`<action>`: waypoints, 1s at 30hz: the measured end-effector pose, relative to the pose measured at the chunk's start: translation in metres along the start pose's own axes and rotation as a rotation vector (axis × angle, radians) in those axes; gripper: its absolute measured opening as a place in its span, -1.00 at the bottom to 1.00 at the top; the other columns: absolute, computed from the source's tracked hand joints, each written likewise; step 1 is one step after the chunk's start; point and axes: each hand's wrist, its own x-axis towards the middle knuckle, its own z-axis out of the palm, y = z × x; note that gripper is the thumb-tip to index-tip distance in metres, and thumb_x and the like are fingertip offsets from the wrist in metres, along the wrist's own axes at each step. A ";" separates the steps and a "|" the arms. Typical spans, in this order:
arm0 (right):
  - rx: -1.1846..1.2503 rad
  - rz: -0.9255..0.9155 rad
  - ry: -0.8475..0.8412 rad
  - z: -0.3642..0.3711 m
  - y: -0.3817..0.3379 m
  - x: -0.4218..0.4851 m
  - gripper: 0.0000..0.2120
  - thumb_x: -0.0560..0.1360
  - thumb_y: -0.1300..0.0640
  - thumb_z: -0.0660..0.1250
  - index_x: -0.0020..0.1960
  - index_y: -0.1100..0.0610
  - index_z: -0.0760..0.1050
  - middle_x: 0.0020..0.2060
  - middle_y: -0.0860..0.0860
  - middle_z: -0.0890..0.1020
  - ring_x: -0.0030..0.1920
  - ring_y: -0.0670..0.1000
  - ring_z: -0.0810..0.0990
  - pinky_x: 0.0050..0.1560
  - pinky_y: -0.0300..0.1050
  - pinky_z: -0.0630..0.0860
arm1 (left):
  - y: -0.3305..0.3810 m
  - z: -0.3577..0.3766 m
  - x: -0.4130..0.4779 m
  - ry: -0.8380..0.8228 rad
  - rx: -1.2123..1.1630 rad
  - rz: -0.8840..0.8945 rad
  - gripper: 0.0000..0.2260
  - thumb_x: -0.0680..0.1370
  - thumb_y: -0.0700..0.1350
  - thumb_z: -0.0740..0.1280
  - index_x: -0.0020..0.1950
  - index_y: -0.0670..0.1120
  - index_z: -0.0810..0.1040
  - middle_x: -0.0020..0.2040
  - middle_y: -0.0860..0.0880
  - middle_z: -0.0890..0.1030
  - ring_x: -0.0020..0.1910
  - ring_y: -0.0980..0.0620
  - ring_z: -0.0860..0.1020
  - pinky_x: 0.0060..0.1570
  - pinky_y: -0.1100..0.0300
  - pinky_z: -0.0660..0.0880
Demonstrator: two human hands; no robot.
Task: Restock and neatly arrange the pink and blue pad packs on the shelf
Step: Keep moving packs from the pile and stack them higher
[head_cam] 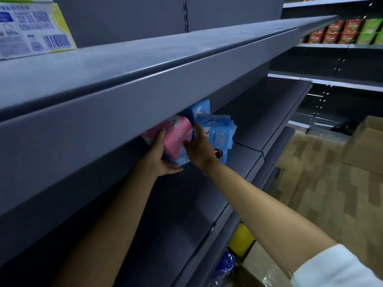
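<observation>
Left hand (160, 156) reaches under the upper shelf (145, 83), palm against the pink pad pack (176, 137), thumb on top, fingers curled beneath, clamped on it. Upper shelf lip hides the pack's far end. Right hand (200, 150): index finger extended, others loosely bent, resting on the blue pad pack (217, 131) just right of the pink one. Second blue pack (200, 109) behind, blurred.

Dark blue-grey metal shelf (244, 154). Pink pad pack (178, 137) with white lettering; light blue pad pack (217, 131) dotted with white stars and red accents. White box (31, 27) with yellow-green edge and blue barcode. Red and green packets (342, 32). Brown cardboard box (366, 146). White sleeve (335, 268).
</observation>
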 end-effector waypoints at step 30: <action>0.481 -0.022 -0.566 -0.015 -0.015 -0.053 -0.53 0.42 0.19 0.46 0.26 -0.01 0.38 0.18 0.01 0.56 0.16 0.07 0.57 0.14 0.13 0.56 | -0.065 -0.082 -0.079 -0.196 -0.171 0.370 -0.33 0.34 -0.14 0.46 0.44 -0.01 0.37 0.32 -0.09 0.54 0.23 -0.08 0.56 0.13 -0.06 0.52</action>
